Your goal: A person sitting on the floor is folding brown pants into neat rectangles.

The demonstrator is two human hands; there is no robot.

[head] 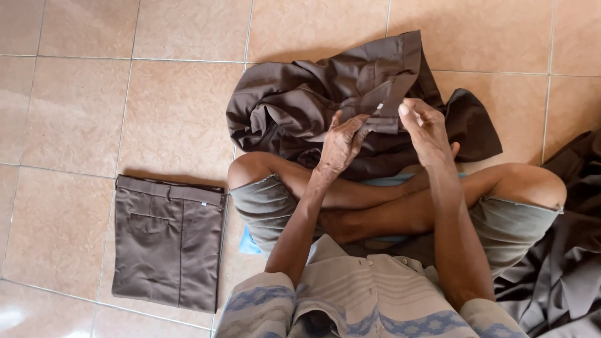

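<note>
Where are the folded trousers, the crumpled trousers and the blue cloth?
folded trousers (168, 244), head view, middle of the fabric.
crumpled trousers (294, 103), head view, bunched left part.
blue cloth (249, 243), head view, corner under the knee.

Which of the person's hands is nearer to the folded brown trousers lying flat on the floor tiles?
Left. The left hand grips the crumpled brown garment, closer to the folded trousers lying down-left of it. The right hand holds the same garment farther right.

Crumpled brown trousers (300, 103) on tiled floor
</note>
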